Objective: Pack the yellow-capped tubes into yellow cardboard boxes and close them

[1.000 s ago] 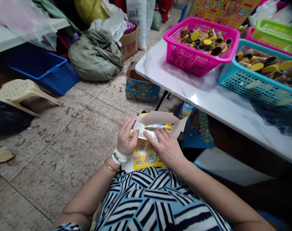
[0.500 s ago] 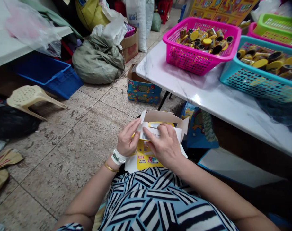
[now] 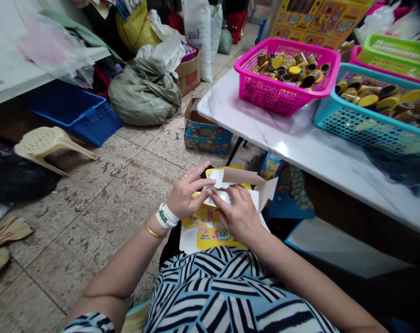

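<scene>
Yellow box [image 3: 213,231], there it is, low in the middle of my view, lying on the lap just above the striped dress [image 3: 227,286], open end away from me, pale flaps [image 3: 244,178] standing up.

Sweeping from the left, I've got a beige stool [image 3: 46,143] tipped over on the tiled floor, a blue crate [image 3: 74,113] behind it, then a grey-green sack [image 3: 143,92]. Nothing of that lot is near the hands.

Left hand [image 3: 187,196], beads and a bangle at the wrist, fingers bent around the box's left edge, forefinger stretched across a flap. Right hand [image 3: 239,215] just beside it, fingertips curled down and pressing a white flap against the box; the two hands almost touch.

A small printed carton [image 3: 206,136] sits on the floor beyond the box. Right of that, the white table [image 3: 282,138] edge hangs close over the work, carrying a pink basket [image 3: 286,92] and a teal basket [image 3: 369,127], both full of little yellow-and-black tubs, with a green basket [image 3: 397,48] further back.

Writing: red characters on the box's yellow face, too small for me to read.
</scene>
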The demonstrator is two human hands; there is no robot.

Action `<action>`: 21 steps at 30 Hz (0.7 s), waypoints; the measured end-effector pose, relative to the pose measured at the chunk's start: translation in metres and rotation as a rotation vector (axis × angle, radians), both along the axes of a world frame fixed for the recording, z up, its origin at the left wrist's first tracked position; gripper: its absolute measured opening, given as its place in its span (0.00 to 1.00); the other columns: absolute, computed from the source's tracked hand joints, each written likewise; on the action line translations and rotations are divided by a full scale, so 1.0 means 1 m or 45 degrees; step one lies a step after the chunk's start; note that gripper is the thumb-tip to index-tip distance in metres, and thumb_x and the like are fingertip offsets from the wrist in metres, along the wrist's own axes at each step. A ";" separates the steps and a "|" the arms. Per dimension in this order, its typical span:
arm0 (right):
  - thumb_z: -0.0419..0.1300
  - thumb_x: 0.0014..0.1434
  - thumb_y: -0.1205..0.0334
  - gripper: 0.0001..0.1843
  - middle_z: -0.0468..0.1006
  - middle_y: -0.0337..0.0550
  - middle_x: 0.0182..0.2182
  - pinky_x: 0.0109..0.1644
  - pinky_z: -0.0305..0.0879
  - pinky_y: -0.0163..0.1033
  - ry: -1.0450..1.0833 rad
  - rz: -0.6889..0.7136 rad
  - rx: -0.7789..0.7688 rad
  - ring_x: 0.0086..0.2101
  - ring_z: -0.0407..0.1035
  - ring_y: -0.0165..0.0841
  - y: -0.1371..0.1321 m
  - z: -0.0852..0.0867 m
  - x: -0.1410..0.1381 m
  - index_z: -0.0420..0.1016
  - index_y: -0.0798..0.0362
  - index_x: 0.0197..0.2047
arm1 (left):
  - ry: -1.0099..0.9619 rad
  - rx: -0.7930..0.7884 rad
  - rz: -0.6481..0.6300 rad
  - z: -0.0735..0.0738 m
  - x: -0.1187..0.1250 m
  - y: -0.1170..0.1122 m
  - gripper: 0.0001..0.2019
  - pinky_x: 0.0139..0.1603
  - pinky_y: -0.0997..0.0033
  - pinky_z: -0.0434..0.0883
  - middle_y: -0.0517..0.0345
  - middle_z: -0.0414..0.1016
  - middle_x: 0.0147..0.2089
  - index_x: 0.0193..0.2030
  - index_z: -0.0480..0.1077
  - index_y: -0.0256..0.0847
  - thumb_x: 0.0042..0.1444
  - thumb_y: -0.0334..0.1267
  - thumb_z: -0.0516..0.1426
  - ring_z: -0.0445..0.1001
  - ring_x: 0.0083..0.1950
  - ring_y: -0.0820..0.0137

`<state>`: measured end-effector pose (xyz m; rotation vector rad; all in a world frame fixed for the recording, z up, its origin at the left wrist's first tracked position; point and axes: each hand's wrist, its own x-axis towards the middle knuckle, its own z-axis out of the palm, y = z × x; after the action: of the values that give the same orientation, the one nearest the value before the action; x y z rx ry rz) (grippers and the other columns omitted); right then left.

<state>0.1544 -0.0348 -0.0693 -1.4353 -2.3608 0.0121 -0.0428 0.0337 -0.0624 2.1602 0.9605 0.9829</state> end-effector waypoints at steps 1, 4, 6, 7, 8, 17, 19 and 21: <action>0.57 0.63 0.60 0.23 0.68 0.54 0.48 0.57 0.61 0.56 0.022 0.015 -0.008 0.52 0.59 0.45 -0.002 0.001 0.001 0.69 0.47 0.61 | -0.104 -0.117 0.018 0.003 0.001 0.004 0.14 0.64 0.49 0.65 0.44 0.64 0.66 0.43 0.77 0.41 0.62 0.46 0.54 0.67 0.64 0.57; 0.57 0.63 0.59 0.22 0.67 0.54 0.51 0.55 0.64 0.54 0.107 0.071 -0.045 0.52 0.60 0.45 -0.007 0.003 0.004 0.70 0.47 0.60 | -0.422 -0.459 0.092 0.005 0.005 0.012 0.15 0.58 0.54 0.70 0.42 0.73 0.59 0.33 0.72 0.38 0.62 0.48 0.54 0.73 0.57 0.60; 0.57 0.63 0.57 0.25 0.68 0.55 0.52 0.55 0.65 0.53 0.206 0.109 -0.117 0.53 0.62 0.45 -0.006 0.004 0.005 0.65 0.48 0.63 | -0.559 -0.571 0.116 0.001 0.008 0.011 0.13 0.54 0.57 0.72 0.44 0.76 0.54 0.37 0.69 0.38 0.59 0.48 0.58 0.75 0.53 0.62; 0.57 0.63 0.55 0.29 0.68 0.55 0.53 0.55 0.65 0.53 0.283 0.105 -0.157 0.53 0.62 0.45 -0.004 0.004 0.006 0.61 0.49 0.66 | -0.591 -0.592 0.123 -0.001 0.010 0.010 0.13 0.52 0.59 0.73 0.45 0.76 0.51 0.40 0.68 0.38 0.59 0.48 0.59 0.76 0.51 0.63; 0.56 0.64 0.54 0.32 0.67 0.56 0.54 0.55 0.66 0.52 0.375 0.068 -0.190 0.53 0.63 0.44 -0.001 0.004 0.007 0.55 0.50 0.68 | -0.605 -0.597 0.123 -0.005 0.012 0.008 0.14 0.51 0.60 0.73 0.46 0.77 0.50 0.43 0.68 0.39 0.58 0.47 0.59 0.76 0.49 0.64; 0.50 0.66 0.49 0.42 0.57 0.56 0.61 0.52 0.69 0.52 0.475 -0.217 -0.397 0.56 0.63 0.44 0.024 0.004 0.004 0.28 0.45 0.73 | -0.158 -0.640 0.277 -0.028 0.030 0.032 0.25 0.42 0.64 0.73 0.49 0.72 0.50 0.52 0.65 0.39 0.46 0.38 0.65 0.74 0.42 0.67; 0.50 0.67 0.51 0.40 0.57 0.56 0.61 0.51 0.71 0.51 0.487 -0.170 -0.380 0.54 0.66 0.43 0.019 0.005 0.002 0.30 0.44 0.73 | -0.025 -0.663 0.237 -0.029 0.030 0.041 0.25 0.46 0.61 0.73 0.49 0.71 0.51 0.50 0.67 0.39 0.41 0.32 0.64 0.74 0.46 0.64; 0.50 0.67 0.54 0.38 0.59 0.55 0.58 0.49 0.72 0.50 0.571 -0.125 -0.306 0.48 0.69 0.39 0.014 0.005 0.003 0.34 0.46 0.73 | -0.050 -0.793 0.139 -0.031 0.029 0.044 0.21 0.45 0.61 0.73 0.51 0.73 0.47 0.47 0.68 0.38 0.42 0.30 0.62 0.74 0.44 0.64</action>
<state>0.1572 -0.0206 -0.0645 -1.4681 -1.9680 0.5496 -0.0134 0.0772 -0.0934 1.5767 1.1861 0.6525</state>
